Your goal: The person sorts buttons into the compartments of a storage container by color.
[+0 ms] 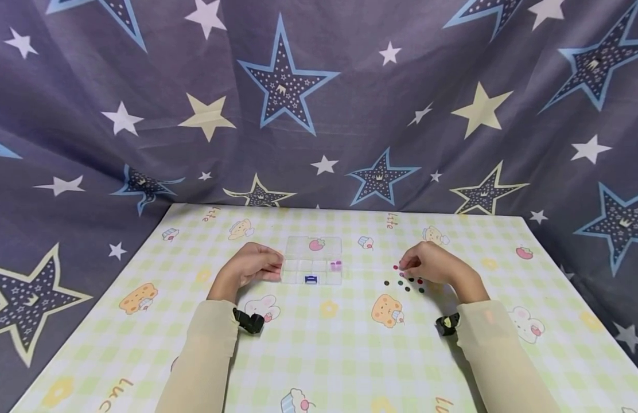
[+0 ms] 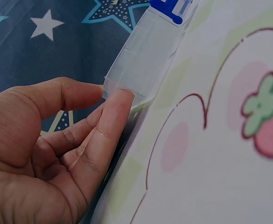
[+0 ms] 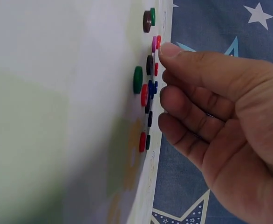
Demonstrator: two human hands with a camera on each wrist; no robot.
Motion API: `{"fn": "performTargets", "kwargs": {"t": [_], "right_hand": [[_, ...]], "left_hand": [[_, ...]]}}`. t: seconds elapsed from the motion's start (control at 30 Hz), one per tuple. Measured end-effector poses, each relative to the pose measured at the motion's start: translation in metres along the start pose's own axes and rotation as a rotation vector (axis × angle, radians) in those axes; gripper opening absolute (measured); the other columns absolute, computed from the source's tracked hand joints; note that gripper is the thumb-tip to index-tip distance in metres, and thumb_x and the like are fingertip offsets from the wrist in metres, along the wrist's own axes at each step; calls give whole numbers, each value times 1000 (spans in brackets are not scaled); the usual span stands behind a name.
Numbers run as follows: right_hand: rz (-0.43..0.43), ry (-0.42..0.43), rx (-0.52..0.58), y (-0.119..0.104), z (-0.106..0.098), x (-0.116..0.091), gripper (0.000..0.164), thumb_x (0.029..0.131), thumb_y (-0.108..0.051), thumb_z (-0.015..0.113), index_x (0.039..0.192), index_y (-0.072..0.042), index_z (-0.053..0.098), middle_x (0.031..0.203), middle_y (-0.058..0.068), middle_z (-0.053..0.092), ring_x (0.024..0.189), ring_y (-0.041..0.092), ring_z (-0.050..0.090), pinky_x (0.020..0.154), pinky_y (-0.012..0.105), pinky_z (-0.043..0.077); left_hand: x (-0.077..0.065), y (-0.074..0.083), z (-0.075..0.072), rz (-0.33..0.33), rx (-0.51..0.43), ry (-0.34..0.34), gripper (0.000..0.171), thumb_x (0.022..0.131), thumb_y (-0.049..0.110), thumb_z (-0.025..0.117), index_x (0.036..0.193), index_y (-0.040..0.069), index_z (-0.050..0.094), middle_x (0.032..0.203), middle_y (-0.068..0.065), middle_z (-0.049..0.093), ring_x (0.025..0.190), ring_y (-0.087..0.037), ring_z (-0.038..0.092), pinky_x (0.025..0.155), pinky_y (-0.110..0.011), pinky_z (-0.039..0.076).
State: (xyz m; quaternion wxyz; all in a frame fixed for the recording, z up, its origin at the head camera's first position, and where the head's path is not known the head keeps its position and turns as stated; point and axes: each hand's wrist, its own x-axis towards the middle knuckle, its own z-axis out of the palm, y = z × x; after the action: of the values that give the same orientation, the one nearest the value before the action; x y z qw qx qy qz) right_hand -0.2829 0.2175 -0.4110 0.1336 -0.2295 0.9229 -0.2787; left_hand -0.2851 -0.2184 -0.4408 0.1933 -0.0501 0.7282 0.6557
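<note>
My left hand (image 1: 253, 263) grips the left edge of a clear plastic compartment box (image 1: 293, 275) between thumb and fingers. The box lies with its see-through lid (image 1: 298, 245) folded back, and a blue latch (image 1: 311, 280) marks its front. Several pink buttons (image 1: 336, 265) sit in a compartment at its right. Over loose buttons on the right side of the table hovers my right hand (image 1: 431, 264), fingers bent downward. In the right wrist view, its thumb tip is right at a red button (image 3: 158, 42) beside a pink button (image 3: 154, 45); a gap separates thumb and fingers.
Around the right hand lie several other buttons, among them a green button (image 3: 138, 80), a brown button (image 3: 147, 21) and a black button (image 1: 386, 283). A checked, cartoon-printed cloth (image 1: 319, 355) covers the table. Behind it hangs a dark star-patterned curtain (image 1: 319, 155).
</note>
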Motion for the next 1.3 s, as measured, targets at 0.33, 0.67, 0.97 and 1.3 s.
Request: {"fn": "performTargets", "kwargs": {"t": [0.33,0.67,0.97,1.3], "right_hand": [[31,-23,9,0,2,3,4,94,-10,75,94,-6,76,82,1,71,65,17,63,66,31,56],[20,-38,15,0,2,3,7,94,-4,73,89,-8,73,79,2,68,64,18,61,62,30,55],[20,-45,13,-1,3,3,8,93,-2,73,89,-8,72,78,3,67,63,17,60,61,30,54],[-2,-56,-25,-2,2,6,12,92,1,72,86,-10,72,75,1,66,61,17,59,59,30,53]], "left_hand": [[-1,0,0,-2,5,7,31,97,1,64,123,-16,62,90,-16,68,76,-20,69,75,-32,67],[-1,1,-1,-2,10,6,31,97,2,64,123,-15,62,90,-15,68,76,-19,69,76,-32,67],[-2,1,0,-4,15,9,31,97,2,65,123,-15,62,92,-16,68,76,-20,68,76,-32,67],[-2,0,-1,-4,11,16,31,97,2,65,122,-15,63,90,-15,68,75,-19,69,75,-31,67]]}}
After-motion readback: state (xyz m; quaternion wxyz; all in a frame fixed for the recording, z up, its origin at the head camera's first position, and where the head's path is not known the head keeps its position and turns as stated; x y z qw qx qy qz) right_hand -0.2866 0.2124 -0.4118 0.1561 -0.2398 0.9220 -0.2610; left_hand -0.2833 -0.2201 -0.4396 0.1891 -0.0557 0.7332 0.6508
